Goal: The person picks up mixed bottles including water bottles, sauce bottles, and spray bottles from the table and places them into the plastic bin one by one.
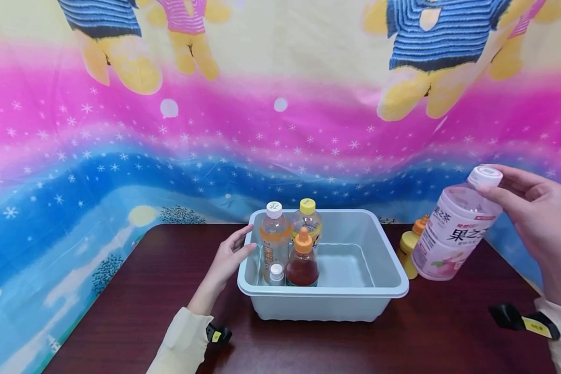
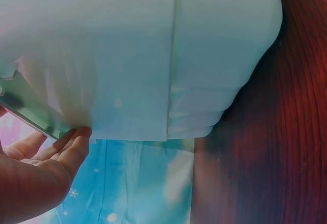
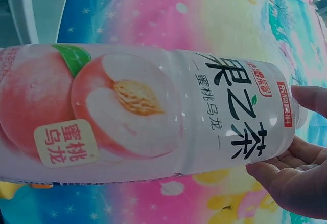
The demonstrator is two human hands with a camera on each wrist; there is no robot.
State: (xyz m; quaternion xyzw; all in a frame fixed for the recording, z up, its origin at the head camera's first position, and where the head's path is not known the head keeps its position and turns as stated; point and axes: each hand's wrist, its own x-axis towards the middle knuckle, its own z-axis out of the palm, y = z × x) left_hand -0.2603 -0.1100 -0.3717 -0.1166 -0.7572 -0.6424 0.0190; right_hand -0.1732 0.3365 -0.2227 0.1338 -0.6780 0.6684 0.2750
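Observation:
Out to the right, my right hand pinches a pink peach drink bottle by its white cap and neck. The bottle leans, its base toward the left, and its peach label fills much of the right wrist view. My left hand grips the left rim of a pale grey-blue plastic basin. Inside the basin's left part stand a white-capped orange drink bottle, a yellow-capped bottle, an orange-nozzled squeeze bottle with dark red-brown contents, and a small white-capped bottle.
A yellow squeeze bottle with an orange nozzle stands right of the basin, partly behind the peach bottle. Everything rests on a dark red-brown wooden table. A colourful printed cloth hangs behind it.

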